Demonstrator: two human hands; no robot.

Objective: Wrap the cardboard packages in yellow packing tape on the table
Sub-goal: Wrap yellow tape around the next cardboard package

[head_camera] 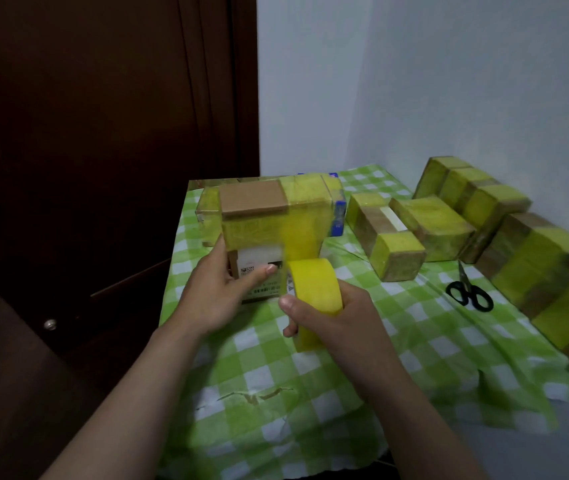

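A cardboard package (253, 202) stands near the table's far left corner, partly covered in yellow tape, with a white label on its near face. My left hand (217, 292) holds its near left side, thumb across the label. My right hand (328, 317) grips a roll of yellow tape (314, 289) just in front of the package. A strip of tape (298, 237) runs from the roll up onto the package's front and top.
Several packages wrapped in yellow tape (411, 230) lie along the right and back of the green checked tablecloth (311, 393). Black scissors (470, 292) lie at the right. A clear box with blue print (338, 216) stands behind the package. A dark wooden door (103, 133) fills the left.
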